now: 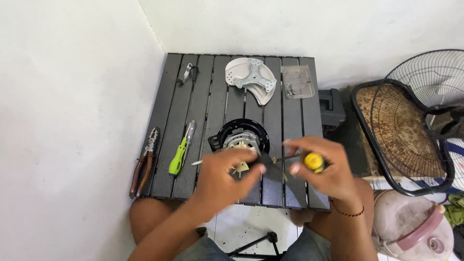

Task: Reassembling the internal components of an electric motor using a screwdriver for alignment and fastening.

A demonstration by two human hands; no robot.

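Note:
My left hand (pixel 224 176) pinches a small black part (pixel 266 159) with brass-coloured terminals just in front of a round fan motor (pixel 240 137) in its black housing. My right hand (pixel 321 169) grips a yellow-handled screwdriver (pixel 314 162), its thin shaft pointing left at the black part. Both hands hover over the near edge of a dark slatted table (pixel 212 96).
On the table lie a green-handled tester screwdriver (pixel 180 150), pliers (pixel 144 162) at the left edge, a white motor cover with a metal bracket (pixel 251 77), a clear tray of screws (pixel 297 82) and a small clip (pixel 187 73). Fan grilles (pixel 401 130) stand on the right.

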